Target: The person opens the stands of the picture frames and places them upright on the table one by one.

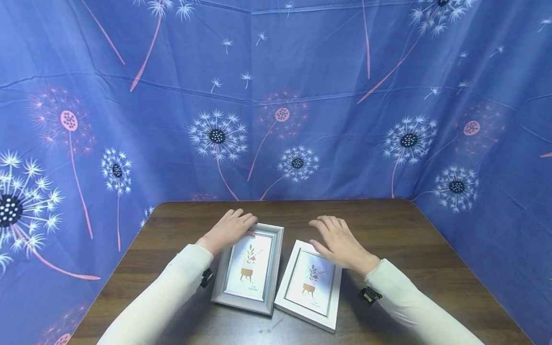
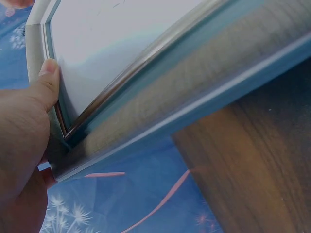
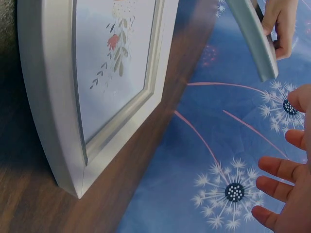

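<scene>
On the table a silver picture frame [image 1: 252,263] lies left of a white picture frame [image 1: 307,282]. Both show a print of a potted plant with a red flower. My left hand [image 1: 230,231] grips the silver frame at its far left corner. In the left wrist view the thumb [image 2: 47,85] presses on the front moulding, fingers partly hidden behind. My right hand [image 1: 342,243] hovers over the white frame's far right corner. Its fingers [image 3: 274,189] are spread and relaxed, holding nothing, apart from the frame in the right wrist view.
The brown wooden table [image 1: 388,230] has rounded far corners. A blue cloth [image 1: 336,129] with a dandelion print hangs behind it and along both sides. The near corners of the two frames lie close together.
</scene>
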The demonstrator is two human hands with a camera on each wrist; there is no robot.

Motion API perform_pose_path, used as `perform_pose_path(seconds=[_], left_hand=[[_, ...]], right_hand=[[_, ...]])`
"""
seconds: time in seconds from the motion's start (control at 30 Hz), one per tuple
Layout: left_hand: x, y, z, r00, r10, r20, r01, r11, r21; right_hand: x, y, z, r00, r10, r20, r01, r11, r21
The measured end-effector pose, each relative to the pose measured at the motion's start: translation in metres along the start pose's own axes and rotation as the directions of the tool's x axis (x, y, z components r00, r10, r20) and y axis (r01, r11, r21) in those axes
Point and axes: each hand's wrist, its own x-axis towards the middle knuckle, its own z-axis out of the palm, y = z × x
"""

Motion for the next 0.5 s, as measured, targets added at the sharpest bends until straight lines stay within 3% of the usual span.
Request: perform_pose_path(seconds=[0.3, 0.5], left_hand=[[-0.004, 0.003, -0.02, 0.995, 0.059, -0.084, -0.057, 0.998, 0.026], [-0.004, 0.0, -0.029, 0.979, 0.128, -0.16, -0.13, 0.992, -0.003]], right_hand=[[-0.009, 0.005, -0.008, 0.999, 0.043, 0.004, -0.043, 0.999, -0.002], [-0.013, 0.01, -0.013, 0.998, 0.068, -0.012, -0.068, 0.998, -0.007]])
